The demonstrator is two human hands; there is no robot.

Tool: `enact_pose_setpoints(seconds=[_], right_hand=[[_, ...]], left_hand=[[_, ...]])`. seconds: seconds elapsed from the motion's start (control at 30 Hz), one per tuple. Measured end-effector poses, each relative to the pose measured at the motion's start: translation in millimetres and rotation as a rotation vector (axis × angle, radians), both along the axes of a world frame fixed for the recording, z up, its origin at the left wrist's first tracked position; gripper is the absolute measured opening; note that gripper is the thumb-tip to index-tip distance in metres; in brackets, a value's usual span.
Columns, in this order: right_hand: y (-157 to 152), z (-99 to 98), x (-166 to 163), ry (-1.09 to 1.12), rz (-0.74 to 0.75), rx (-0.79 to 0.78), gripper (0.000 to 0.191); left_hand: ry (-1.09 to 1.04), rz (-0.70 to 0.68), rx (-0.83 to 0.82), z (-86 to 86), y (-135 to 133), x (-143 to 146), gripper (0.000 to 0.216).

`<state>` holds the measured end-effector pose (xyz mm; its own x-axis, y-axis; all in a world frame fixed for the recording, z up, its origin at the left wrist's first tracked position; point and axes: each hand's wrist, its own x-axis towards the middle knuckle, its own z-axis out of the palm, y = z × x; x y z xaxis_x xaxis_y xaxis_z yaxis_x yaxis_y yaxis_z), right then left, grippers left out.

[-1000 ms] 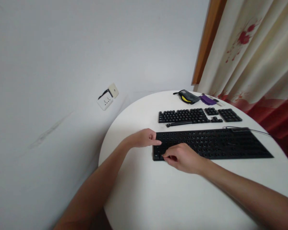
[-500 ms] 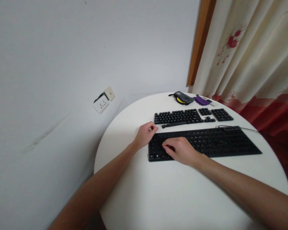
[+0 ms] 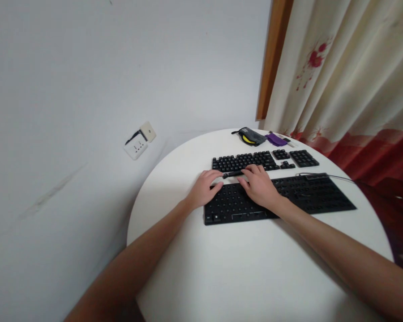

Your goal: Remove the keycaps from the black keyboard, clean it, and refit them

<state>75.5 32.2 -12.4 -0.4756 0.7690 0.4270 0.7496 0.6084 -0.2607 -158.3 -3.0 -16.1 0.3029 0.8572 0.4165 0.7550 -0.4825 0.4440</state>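
A black keyboard base [image 3: 305, 194] with bare switches lies across the round white table [image 3: 242, 268]. Behind it sit rows of loose black keycaps [image 3: 245, 160], laid out like a keyboard. Between the two lies a long black key bar [image 3: 233, 174]. My left hand [image 3: 204, 190] rests over the base's far left corner, its fingers closed on the bar's left end. My right hand [image 3: 259, 184] reaches over the base, and its fingertips pinch the bar's right end.
A grey and yellow pouch [image 3: 250, 135] and a purple item [image 3: 276, 139] lie at the table's far edge. A thin cable [image 3: 342, 178] leaves the keyboard to the right. A wall socket [image 3: 136, 145] is on the left, a curtain [image 3: 339, 80] on the right.
Both hands left the keyboard base's near left part and moved away from me to the long bar. My view has shifted, so everything sits further left.
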Motion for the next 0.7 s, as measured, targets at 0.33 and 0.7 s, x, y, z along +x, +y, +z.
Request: enact_pose_setpoints(seconds=[0.33,0.7], right_hand=[[-0.4,-4.8,1.0,-0.080,0.067,-0.052,0.048],[-1.3,-1.6,1.1,-0.035,0.116,-0.097,0.044]], left_hand=[[0.141,-0.064,-0.094,-1.1,-0.6,-0.5,0.041],[0.119,-0.080,-0.079,4.3,-5.1,-1.1,0.043]])
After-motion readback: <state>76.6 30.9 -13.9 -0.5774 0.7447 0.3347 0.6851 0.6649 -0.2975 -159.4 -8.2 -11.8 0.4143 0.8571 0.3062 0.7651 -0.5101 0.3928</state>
